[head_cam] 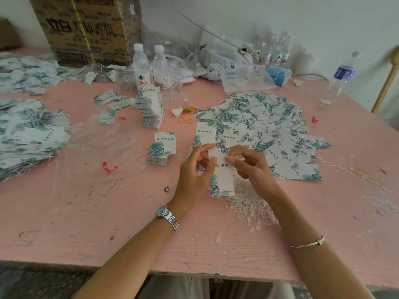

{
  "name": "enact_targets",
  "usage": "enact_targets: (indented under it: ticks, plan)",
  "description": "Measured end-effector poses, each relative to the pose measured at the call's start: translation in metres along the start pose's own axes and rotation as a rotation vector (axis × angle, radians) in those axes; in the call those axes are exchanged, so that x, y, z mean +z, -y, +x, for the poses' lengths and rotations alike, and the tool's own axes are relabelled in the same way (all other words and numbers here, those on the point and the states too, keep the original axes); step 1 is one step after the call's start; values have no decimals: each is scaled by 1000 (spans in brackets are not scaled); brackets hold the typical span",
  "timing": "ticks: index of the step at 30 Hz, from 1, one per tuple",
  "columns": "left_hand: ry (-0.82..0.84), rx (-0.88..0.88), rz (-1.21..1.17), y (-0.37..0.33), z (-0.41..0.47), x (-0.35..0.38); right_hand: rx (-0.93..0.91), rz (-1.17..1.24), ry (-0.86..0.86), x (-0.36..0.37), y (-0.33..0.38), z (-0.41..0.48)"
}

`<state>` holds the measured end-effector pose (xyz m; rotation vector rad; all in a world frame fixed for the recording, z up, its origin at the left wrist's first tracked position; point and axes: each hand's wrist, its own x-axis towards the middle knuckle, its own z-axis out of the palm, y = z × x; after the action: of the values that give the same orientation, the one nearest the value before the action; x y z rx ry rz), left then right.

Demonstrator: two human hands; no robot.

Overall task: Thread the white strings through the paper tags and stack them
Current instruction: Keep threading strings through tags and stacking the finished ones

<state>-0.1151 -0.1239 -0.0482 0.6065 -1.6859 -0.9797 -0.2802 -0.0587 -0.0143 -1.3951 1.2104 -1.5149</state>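
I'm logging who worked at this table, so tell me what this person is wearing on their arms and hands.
No sleeves or gloves show in the head view. The left hand has a silver metal link-bracelet wristwatch with a round, pale blue face on its wrist. The right hand has a thin silver bangle on its wrist.

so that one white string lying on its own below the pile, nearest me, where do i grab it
Pinch the small flat tab at the near end of the loose string, from above. It is wider than the cord and lies on bare table, clear of the string pile; the far end runs into that tangle, so probably draw it towards you.
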Motion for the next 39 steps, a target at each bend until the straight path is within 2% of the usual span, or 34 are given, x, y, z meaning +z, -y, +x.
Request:
enact_targets:
  ticks: [3,5,8,13,19,26,32,39]
  plan:
    - [-16,-29,-73,-2,0,-1,41,136,-114,-5,1,1]
    - [-20,-46,-93,-2,0,-1,57,142,-133,-8,0,2]
    - [1,-49,-111,-3,0,0,51,27,-63,-3,-2,-1]
    - [45,-18,-93,-7,-2,-1,34,22,28,10,-5,-3]
    - [27,-18,-51,-9,-2,-2,13,17,14,12,-6,-2]
    - [-49,80,131,-8,0,-5,-19,-182,-6,8,-11,0]
    - [-79,155,162,-8,0,-4,-20,-200,2,8,-6,0]
    - [-112,126,219,-10,-1,-3,28,-148,7,9,-7,-1]
